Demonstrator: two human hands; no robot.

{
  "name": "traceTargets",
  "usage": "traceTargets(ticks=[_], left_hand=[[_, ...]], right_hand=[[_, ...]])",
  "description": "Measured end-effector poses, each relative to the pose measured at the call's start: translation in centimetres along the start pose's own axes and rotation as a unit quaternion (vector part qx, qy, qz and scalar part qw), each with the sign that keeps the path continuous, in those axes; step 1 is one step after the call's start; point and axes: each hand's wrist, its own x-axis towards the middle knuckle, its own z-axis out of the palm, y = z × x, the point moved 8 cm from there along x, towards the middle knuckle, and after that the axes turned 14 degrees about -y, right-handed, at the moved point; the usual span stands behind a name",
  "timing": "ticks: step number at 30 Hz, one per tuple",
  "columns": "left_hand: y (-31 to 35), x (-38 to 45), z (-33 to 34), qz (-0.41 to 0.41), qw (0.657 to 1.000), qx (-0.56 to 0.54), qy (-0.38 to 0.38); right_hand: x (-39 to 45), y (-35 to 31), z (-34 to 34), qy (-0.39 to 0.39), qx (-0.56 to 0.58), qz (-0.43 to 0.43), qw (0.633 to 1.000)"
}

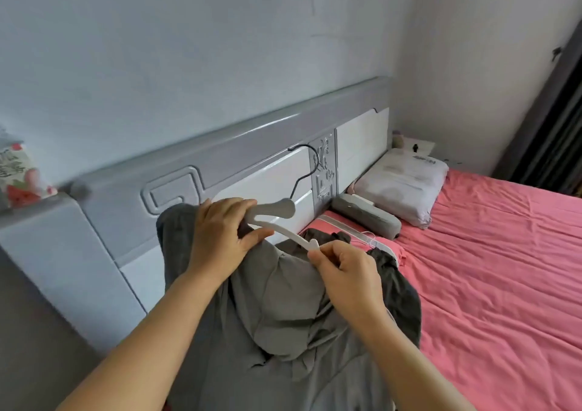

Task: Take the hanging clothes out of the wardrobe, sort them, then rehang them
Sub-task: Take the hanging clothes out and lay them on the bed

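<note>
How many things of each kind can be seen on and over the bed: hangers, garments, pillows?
Hangers: 2, the white hanger held by the left hand and right hand, and a thin wire hanger lying on the bed.
Garments: 2, grey garment, darker garment.
Pillows: 2, white pillow, grey pillow.
Total: 6

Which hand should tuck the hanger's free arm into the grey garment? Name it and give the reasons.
Probably the right hand: it pinches the hanger at its free end, beside the grey garment. The left hand grips the hanger near its hook, steadying it.
</note>
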Motion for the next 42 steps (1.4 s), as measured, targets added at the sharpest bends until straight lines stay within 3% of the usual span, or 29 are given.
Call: traceTargets(ticks=[5,11,15,22,25,28,30,35,37,40,42], left_hand=[[0.4,7.6,12.4,-0.036,0.993,-0.016,-0.114],[-2.1,12.1,27.6,-0.09,0.951,-0.03,-0.295],[-3.3,13.7,34.7,-0.111,0.929,-0.036,-0.352],[-5.1,14.2,43.1,-0.164,0.896,-0.101,-0.401],[-5.8,13.4,45.3,-0.164,0.889,-0.093,-0.418],[-6.2,12.2,46.8,-0.164,0.879,-0.077,-0.44],[-6.5,11.5,47.2,-0.174,0.873,-0.081,-0.448],[-6.7,10.8,47.2,-0.171,0.869,-0.085,-0.458],[-6.6,10.5,46.6,-0.169,0.869,-0.09,-0.456],[-6.4,9.5,44.7,-0.174,0.873,-0.102,-0.444],[-6.4,8.3,42.6,-0.186,0.875,-0.111,-0.433]], right_hand=[[8.9,11.5,-1.9,0.029,0.004,0.072,0.997],[19.2,25.1,-2.3,0.031,-0.011,0.155,0.987],[23.7,31.8,-2.1,0.01,-0.023,0.176,0.984],[29.6,41.5,-3.2,0.041,-0.038,0.227,0.972],[30.8,44.1,-2.4,0.02,-0.08,0.226,0.971],[30.2,45.6,0.5,-0.025,-0.22,0.222,0.95],[29.2,45.5,2.8,-0.055,-0.248,0.192,0.948],[26.8,48.0,7.3,-0.28,-0.258,0.243,0.892],[26.9,46.9,6.6,-0.271,-0.236,0.239,0.902],[27.1,43.0,4.8,-0.171,-0.217,0.195,0.941],[26.6,39.1,5.2,-0.143,-0.176,0.137,0.964]])
